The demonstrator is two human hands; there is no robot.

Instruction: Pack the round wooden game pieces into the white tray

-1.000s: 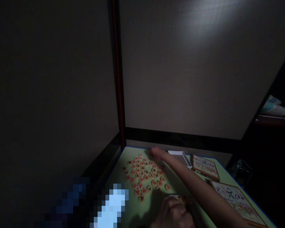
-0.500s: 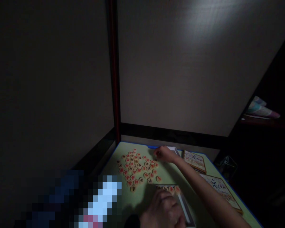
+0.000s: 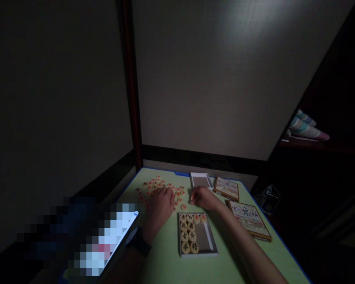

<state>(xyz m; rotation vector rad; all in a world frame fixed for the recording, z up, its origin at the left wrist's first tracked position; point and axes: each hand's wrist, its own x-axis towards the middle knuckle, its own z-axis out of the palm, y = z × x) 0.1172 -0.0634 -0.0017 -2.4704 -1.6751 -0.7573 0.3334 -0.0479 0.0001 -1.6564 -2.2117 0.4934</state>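
Note:
My left hand (image 3: 162,202), with a dark watch on its wrist, is over the scattered Chinese chess pieces (image 3: 158,184). Its fingers are curled down together, and whatever lies under them is hidden. To the right, my right hand (image 3: 205,197) pinches a small round chess piece (image 3: 191,199) at the pile's right edge, just above the table. Nearer to me lies an open shallow box (image 3: 205,240). Black-marked pieces fill its two left columns, and two red-marked pieces sit along its far row.
An open white tray (image 3: 200,174) stands at the table's far edge. Two printed boxes (image 3: 226,187) (image 3: 250,219) lie along the right side. A lit, blurred-out screen (image 3: 118,232) is at the left. Walls border the green table (image 3: 162,260) behind.
My left hand has moved from over the near box to the scattered pieces, uncovering the box. My right hand stays near the pile's right edge. The view has shifted slightly.

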